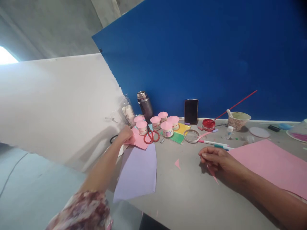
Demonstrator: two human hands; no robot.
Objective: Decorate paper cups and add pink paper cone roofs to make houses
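Note:
My left hand [126,135] reaches to the left end of the table, fingers bent down at the edge of a piece of pink paper [141,140]. Blur and angle hide whether it pinches anything. Just to its right lie red-handled scissors [152,137], their blades partly hidden among small decorated cups with pink round tops [167,128]. My right hand [214,157] is low over the table, its fingers curled and thumb against them. A thin pointed pink paper scrap [213,174] sticks out beneath these fingers. Another pink scrap [177,164] lies between the hands.
Lilac paper [136,172] overhangs the front edge; a large pink sheet [271,166] lies right. Behind stand a dark flask [145,107], a phone [191,111], a red paint pot [208,125] with a brush, and a paper cup [238,121]. A tape roll [191,136] and markers [213,143] lie mid-table.

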